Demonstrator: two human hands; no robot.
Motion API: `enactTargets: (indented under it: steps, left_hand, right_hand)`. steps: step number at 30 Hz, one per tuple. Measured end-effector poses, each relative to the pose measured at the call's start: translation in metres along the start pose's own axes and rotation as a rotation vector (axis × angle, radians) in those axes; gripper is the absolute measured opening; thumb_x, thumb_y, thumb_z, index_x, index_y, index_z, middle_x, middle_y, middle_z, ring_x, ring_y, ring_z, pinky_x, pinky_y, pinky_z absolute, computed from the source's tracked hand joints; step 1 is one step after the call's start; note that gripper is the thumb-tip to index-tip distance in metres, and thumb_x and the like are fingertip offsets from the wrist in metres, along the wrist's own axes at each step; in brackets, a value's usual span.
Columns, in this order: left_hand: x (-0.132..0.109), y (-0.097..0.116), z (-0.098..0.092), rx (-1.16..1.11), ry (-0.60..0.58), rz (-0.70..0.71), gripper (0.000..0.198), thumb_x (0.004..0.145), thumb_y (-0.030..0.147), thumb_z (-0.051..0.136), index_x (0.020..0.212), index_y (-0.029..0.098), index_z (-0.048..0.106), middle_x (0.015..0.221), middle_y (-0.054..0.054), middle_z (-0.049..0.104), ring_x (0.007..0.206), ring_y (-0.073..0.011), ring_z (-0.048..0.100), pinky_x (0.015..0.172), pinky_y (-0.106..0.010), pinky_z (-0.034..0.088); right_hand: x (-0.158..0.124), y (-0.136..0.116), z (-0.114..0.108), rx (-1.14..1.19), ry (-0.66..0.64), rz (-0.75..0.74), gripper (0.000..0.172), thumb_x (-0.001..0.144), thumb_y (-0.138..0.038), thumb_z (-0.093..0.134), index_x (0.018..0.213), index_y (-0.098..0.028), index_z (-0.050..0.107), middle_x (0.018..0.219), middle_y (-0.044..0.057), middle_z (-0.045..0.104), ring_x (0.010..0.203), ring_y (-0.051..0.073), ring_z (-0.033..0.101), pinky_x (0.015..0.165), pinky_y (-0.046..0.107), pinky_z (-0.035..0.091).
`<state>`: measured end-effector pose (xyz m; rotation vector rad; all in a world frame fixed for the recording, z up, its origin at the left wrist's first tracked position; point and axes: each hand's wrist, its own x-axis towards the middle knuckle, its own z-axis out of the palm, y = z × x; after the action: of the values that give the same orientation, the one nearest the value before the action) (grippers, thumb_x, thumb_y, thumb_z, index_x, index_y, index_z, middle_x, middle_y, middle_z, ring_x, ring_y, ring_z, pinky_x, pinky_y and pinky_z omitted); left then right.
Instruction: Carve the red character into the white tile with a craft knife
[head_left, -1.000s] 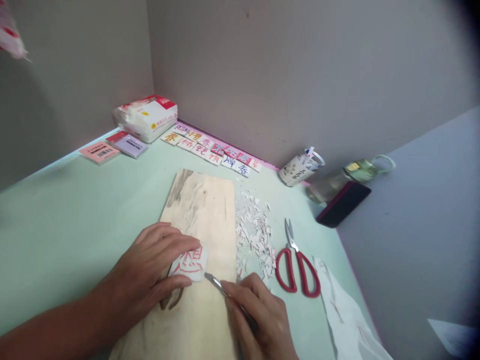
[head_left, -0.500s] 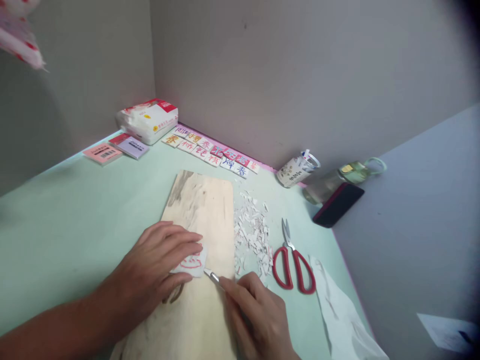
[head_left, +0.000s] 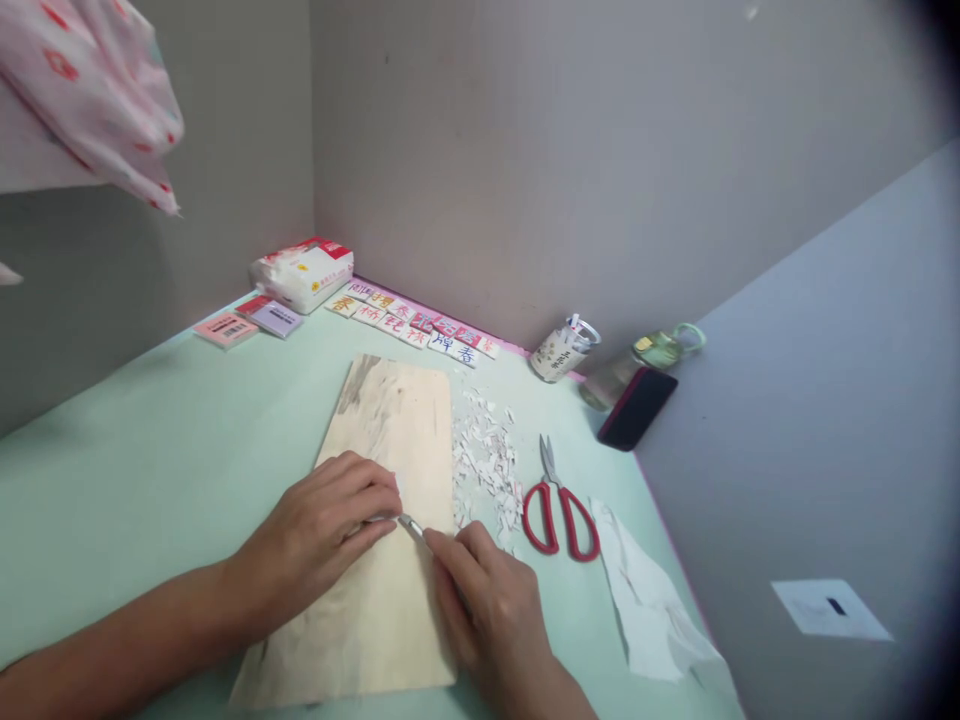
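Note:
My left hand is closed over a small white block on the wooden board, with the fingers and thumb hiding most of it. In my right hand is a slim, silver-tipped craft knife, held like a pen. Its tip points up and left, close to the left fingertips and the block; whether it touches the block I cannot tell. White shavings lie scattered along the board's right side.
Red-handled scissors and a crumpled white tissue lie to the right. Behind are tiles with painted characters, a tissue pack, packets, a can, a bottle and a phone. Pink cloth hangs upper left.
My left fingers have closed further over the block, covering the red marking that showed before. The knife tip now sits closer to those fingertips. The camera view has shifted.

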<state>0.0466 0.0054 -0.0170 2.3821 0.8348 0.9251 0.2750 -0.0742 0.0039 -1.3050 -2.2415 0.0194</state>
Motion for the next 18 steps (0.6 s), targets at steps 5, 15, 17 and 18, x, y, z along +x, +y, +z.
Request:
enactTargets:
  steps: [5, 15, 17, 18]
  left_hand:
    - [0.0016, 0.0024, -0.0016, 0.009, -0.009, -0.029, 0.020, 0.107, 0.021, 0.050, 0.098, 0.024, 0.067, 0.107, -0.003, 0.069, 0.106, -0.0206, 0.061, 0.090, -0.034, 0.050]
    - [0.0071, 0.0054, -0.0002, 0.015, -0.052, -0.055, 0.020, 0.105, 0.019, 0.043, 0.091, 0.023, 0.057, 0.099, -0.003, 0.063, 0.094, -0.0229, 0.058, 0.086, -0.038, 0.046]
    - [0.0075, 0.0043, -0.0006, -0.003, -0.060, -0.041, 0.023, 0.106, 0.018, 0.039, 0.091, 0.023, 0.056, 0.098, -0.004, 0.063, 0.094, -0.0230, 0.058, 0.086, -0.039, 0.046]
    - [0.0074, 0.0035, -0.0012, -0.017, -0.064, -0.032, 0.024, 0.106, 0.019, 0.037, 0.090, 0.023, 0.055, 0.099, -0.005, 0.063, 0.095, -0.0231, 0.058, 0.086, -0.039, 0.046]
  right_hand:
    - [-0.0007, -0.0025, -0.0007, -0.015, -0.044, 0.036, 0.029, 0.102, -0.012, 0.041, 0.114, -0.018, 0.067, 0.081, 0.004, 0.058, 0.061, 0.017, 0.058, 0.051, 0.028, 0.038]
    - [-0.0023, -0.0035, 0.0016, -0.033, -0.082, 0.074, 0.028, 0.099, -0.010, 0.044, 0.114, -0.020, 0.067, 0.084, 0.003, 0.058, 0.063, 0.016, 0.057, 0.054, 0.027, 0.034]
    - [-0.0024, -0.0029, 0.0013, -0.028, -0.090, 0.082, 0.027, 0.099, -0.011, 0.046, 0.114, -0.020, 0.067, 0.084, 0.003, 0.058, 0.063, 0.016, 0.057, 0.054, 0.027, 0.034]
    - [-0.0023, -0.0026, 0.0011, -0.023, -0.094, 0.084, 0.027, 0.098, -0.010, 0.047, 0.114, -0.020, 0.067, 0.084, 0.002, 0.058, 0.063, 0.016, 0.057, 0.054, 0.027, 0.033]
